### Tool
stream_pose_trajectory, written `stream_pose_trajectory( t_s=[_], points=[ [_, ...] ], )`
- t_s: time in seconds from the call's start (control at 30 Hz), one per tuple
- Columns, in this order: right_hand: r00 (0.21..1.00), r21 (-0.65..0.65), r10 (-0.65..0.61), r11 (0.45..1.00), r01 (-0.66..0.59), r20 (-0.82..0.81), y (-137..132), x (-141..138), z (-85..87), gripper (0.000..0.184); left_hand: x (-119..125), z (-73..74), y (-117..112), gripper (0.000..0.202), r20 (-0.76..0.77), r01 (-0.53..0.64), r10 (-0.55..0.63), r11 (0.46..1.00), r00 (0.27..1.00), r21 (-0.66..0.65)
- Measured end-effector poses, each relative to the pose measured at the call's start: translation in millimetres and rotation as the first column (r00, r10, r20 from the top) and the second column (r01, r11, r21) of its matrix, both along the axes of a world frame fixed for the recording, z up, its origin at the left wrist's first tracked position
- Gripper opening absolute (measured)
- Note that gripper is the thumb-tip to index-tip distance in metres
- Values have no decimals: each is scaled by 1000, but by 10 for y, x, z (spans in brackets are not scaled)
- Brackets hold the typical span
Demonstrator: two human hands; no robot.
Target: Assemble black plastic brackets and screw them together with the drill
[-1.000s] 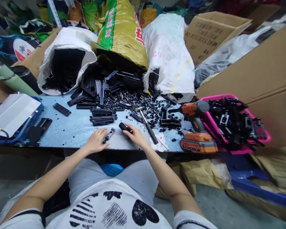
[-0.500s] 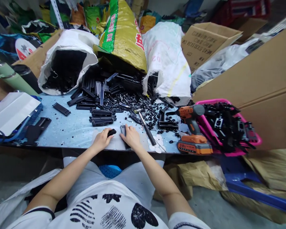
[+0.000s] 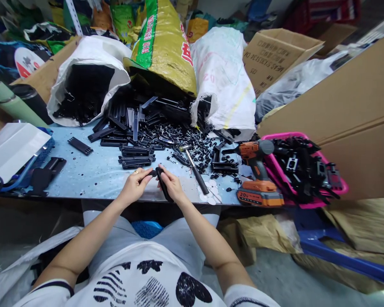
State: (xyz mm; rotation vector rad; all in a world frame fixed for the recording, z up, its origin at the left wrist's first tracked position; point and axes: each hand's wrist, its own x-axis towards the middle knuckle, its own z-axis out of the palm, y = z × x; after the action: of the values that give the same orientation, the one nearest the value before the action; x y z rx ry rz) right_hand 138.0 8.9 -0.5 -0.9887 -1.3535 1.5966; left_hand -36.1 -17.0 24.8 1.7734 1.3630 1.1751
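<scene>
My right hand grips a long black plastic strip, tilted up on its edge over the front of the table. Between the fingertips of my left hand is a small black plastic piece, close against the strip's upper end; whether the two touch I cannot tell. Just beyond my hands lies a stack of black strips. To the right of my right hand rests a hammer with a dark handle, beside several white discs.
Loose screws and small black parts spread behind the hammer. An orange cordless drill stands at right, beside a pink basket of black parts. Open sacks line the back. A blue tray sits at left.
My right hand has lifted the black strip from the table and turned it on edge. My left hand, with the small black piece, has come right up to it.
</scene>
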Motion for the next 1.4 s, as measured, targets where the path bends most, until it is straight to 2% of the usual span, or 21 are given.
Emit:
stream_pose_trajectory(
  t_s=[0.07, 0.13, 0.27, 0.4, 0.57, 0.63, 0.73, 0.8, 0.87, 0.93, 1.07, 1.13, 1.23, 1.3, 1.4],
  points=[
    [996, -55, -38, 998, 34, -84, 11, 2, 16, 62, 27, 39, -29, 37, -20, 24, -24, 1000, 1000, 14],
    [996, -33, 9, 999, -12, -93, 38, 22, 30, 62, 70, 56, -71, 38, -61, 10, -9, 1000, 998, 13],
    [986, 136, 142, 979, -153, 86, 94, 126, 86, 57, 150, 81, -156, 37, -190, -52, 60, 997, 980, 48],
    [958, 285, 117, 939, -193, 262, 43, 168, 134, 56, 177, 120, -157, 37, -260, -146, 179, 979, 949, 141],
    [978, 252, 90, 958, -136, 186, -51, 114, 102, 57, 93, 182, -76, 37, -248, -42, 81, 986, 965, 159],
    [973, 269, 96, 951, -152, 210, -36, 128, 140, 57, 41, 219, -58, 37, -265, -9, 53, 986, 963, 164],
    [942, 390, 84, 895, -214, 324, -12, 171, 274, 57, -1, 245, -78, 36, -312, 81, -18, 979, 950, 188],
    [934, 481, 55, 846, -231, 353, -36, 164, 366, 56, 25, 224, -129, 37, -296, 110, -31, 962, 955, 252],
    [943, 543, -24, 822, -170, 332, -96, 114, 427, 54, 96, 182, -196, 40, -215, 42, 35, 938, 976, 344],
    [947, 562, -105, 823, -88, 303, -161, 42, 455, 53, 191, 146, -257, 42, -125, -53, 113, 912, 986, 408],
    [961, 552, -119, 833, -40, 249, -218, -56, 447, 54, 333, 181, -297, 42, -12, -186, 216, 868, 976, 460],
    [964, 538, -162, 842, 22, 213, -229, -78, 419, 54, 352, 231, -278, 41, 21, -215, 231, 862, 973, 459],
    [960, 474, -196, 877, 81, 198, -256, -117, 355, 55, 355, 234, -247, 38, -6, -192, 213, 890, 977, 414],
    [964, 429, -141, 903, 31, 226, -239, -141, 309, 55, 370, 135, -253, 36, -31, -218, 242, 916, 970, 336],
    [914, 419, -31, 895, -155, 405, -17, -75, 247, 53, 399, -136, -317, 39, 37, -351, 349, 932, 936, 91]
  ],
)
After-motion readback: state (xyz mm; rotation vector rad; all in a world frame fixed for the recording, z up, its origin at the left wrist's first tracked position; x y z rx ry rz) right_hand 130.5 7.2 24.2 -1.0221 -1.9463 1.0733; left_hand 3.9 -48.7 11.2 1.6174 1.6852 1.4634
